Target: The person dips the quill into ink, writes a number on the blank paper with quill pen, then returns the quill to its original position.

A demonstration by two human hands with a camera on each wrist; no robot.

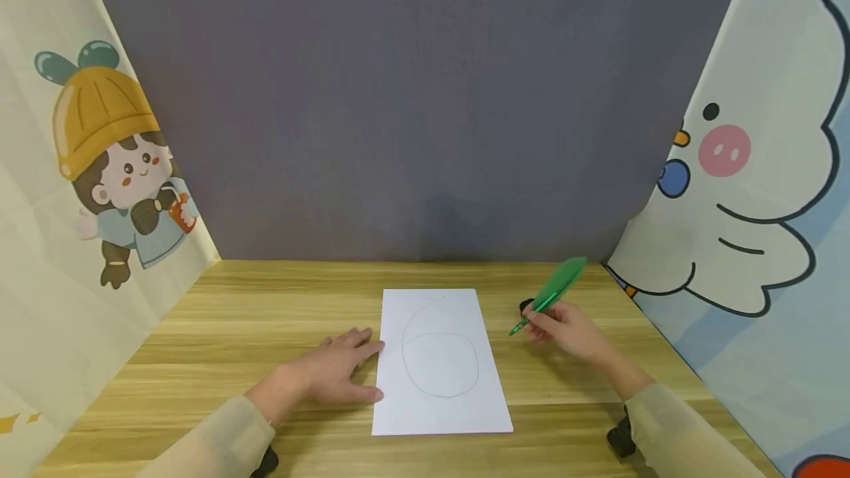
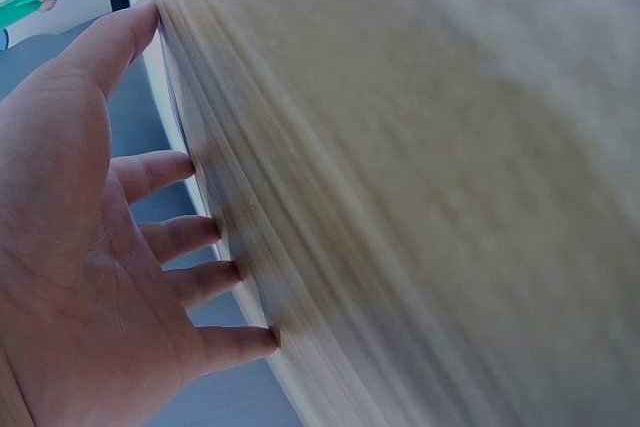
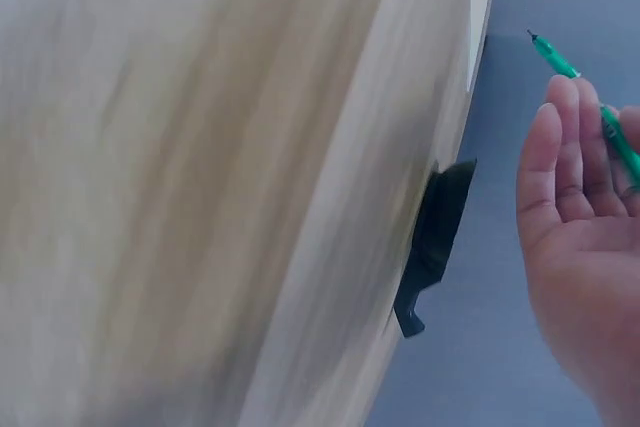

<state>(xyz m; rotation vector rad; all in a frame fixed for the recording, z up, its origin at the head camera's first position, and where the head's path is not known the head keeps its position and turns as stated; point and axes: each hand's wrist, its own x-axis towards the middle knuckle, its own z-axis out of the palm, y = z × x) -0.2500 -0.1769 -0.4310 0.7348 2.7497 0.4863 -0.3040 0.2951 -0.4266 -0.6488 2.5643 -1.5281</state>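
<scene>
A sheet of white paper lies on the wooden table, bearing a thin drawn outline, a rounded shape with a curved line across it. My left hand rests spread at the paper's left edge, thumb and index finger touching it. In the left wrist view the fingertips press down with the fingers straight. To the right of the paper, my right hand pinches a green feather pen, its tip pointing down and left, apart from the sheet. The pen shows its dark tip in the right wrist view.
A small black object sits on the table by the right hand; its kind is unclear. A dark grey panel stands behind the table. Cartoon-printed cloths hang at the left and right.
</scene>
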